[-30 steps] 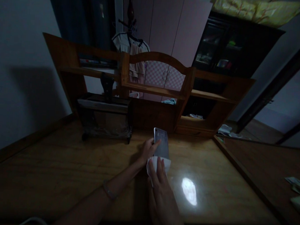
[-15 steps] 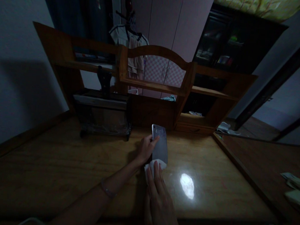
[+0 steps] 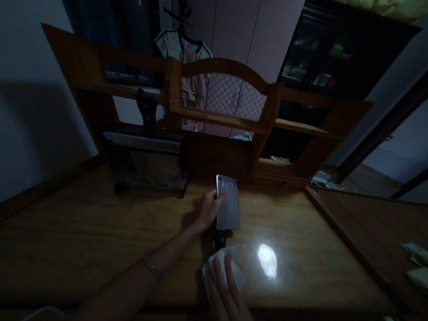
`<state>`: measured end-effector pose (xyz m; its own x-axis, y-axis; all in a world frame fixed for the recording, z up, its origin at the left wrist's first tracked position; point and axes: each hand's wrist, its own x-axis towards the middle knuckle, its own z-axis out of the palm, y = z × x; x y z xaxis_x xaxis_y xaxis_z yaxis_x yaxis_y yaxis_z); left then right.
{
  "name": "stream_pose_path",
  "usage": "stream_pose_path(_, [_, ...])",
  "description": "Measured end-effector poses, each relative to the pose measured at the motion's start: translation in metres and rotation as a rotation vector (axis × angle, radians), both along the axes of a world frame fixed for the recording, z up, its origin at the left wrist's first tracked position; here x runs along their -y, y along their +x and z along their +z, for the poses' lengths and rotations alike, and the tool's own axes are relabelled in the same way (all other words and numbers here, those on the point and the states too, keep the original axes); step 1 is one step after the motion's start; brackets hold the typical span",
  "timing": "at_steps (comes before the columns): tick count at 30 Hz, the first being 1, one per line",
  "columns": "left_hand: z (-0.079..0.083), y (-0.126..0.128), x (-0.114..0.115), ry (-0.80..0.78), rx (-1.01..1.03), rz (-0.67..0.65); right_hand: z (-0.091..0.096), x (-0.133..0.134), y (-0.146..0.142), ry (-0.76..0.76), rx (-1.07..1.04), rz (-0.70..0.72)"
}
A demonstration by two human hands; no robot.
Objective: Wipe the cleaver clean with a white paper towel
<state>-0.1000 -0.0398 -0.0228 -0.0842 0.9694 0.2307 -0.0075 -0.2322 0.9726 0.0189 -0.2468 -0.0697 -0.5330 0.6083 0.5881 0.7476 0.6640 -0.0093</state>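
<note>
A cleaver (image 3: 229,211) with a broad grey blade and a black handle is held above the wooden desk, its handle end toward me. My left hand (image 3: 209,208) grips the blade's left edge, with the thumb lying on the flat face. A white tissue (image 3: 234,271) lies under the fingers of my right hand (image 3: 227,293), at the near end of the handle. That hand's fingers are pressed together on the tissue; the thumb is hidden.
A knife block (image 3: 146,162) holding a black-handled knife (image 3: 147,108) stands at the back left of the desk (image 3: 90,240). Behind rises a wooden shelf unit (image 3: 219,120) with a small drawer (image 3: 279,181). Pale cloths (image 3: 422,269) lie at the far right.
My right hand and the tissue have slid toward me, off the lower blade and down the handle, which now shows. My left hand keeps its hold on the blade.
</note>
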Motion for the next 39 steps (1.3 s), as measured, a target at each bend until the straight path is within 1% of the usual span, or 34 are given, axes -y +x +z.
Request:
stream_pose_path(2, [0.001,0.000,0.001,-0.012,0.009,0.002,-0.002,0.000,0.006,0.021,-0.035,0.018])
stream_pose_path(3, [0.001,0.000,0.001,-0.020,0.017,0.001,-0.003,0.000,0.010,0.027,-0.045,0.053])
stream_pose_path(6, [-0.001,0.001,-0.001,-0.038,0.032,-0.008,-0.008,0.000,0.025,0.037,-0.065,0.228])
stream_pose_path(7, [-0.002,0.001,-0.002,-0.041,0.034,-0.008,-0.008,0.002,0.030,0.031,-0.102,0.232])
stream_pose_path(9, [-0.005,0.002,-0.005,-0.040,0.030,-0.003,-0.005,0.006,0.036,-0.046,-0.209,0.116])
stream_pose_path(11, [-0.007,0.002,-0.007,-0.030,0.018,0.004,0.006,0.007,0.036,-0.125,-0.297,0.019])
stream_pose_path(13, [-0.008,0.003,-0.007,-0.022,0.007,0.007,0.023,0.001,0.031,-0.182,-0.350,-0.020])
stream_pose_path(16, [-0.007,0.003,-0.006,-0.020,0.024,-0.015,0.047,-0.018,0.015,-0.272,-0.356,0.013])
stream_pose_path(17, [-0.006,0.003,-0.005,-0.028,0.042,-0.028,0.052,-0.025,0.009,-0.282,-0.338,0.026])
stream_pose_path(19, [-0.007,0.003,-0.003,-0.053,0.089,-0.047,0.055,-0.036,-0.003,-0.299,-0.285,0.029])
stream_pose_path(21, [-0.009,0.003,-0.003,-0.088,0.133,-0.050,0.050,-0.042,-0.011,-0.287,-0.247,0.035])
stream_pose_path(23, [-0.013,0.004,-0.002,-0.117,0.159,-0.046,0.043,-0.040,-0.014,-0.258,-0.228,0.043])
stream_pose_path(28, [-0.015,0.005,-0.003,-0.175,0.213,-0.043,0.026,-0.029,-0.003,-0.177,-0.125,0.093])
stream_pose_path(32, [-0.014,0.006,-0.004,-0.220,0.252,-0.042,0.003,-0.026,0.010,-0.019,-0.019,0.196])
stream_pose_path(35, [-0.014,0.005,-0.004,-0.237,0.269,-0.045,-0.013,-0.025,0.017,0.089,0.010,0.225])
stream_pose_path(37, [-0.013,0.005,-0.003,-0.251,0.274,-0.045,-0.020,-0.021,0.020,0.099,0.006,0.236])
stream_pose_path(39, [-0.012,0.005,-0.002,-0.269,0.294,-0.054,-0.024,-0.016,0.022,0.054,-0.033,0.225])
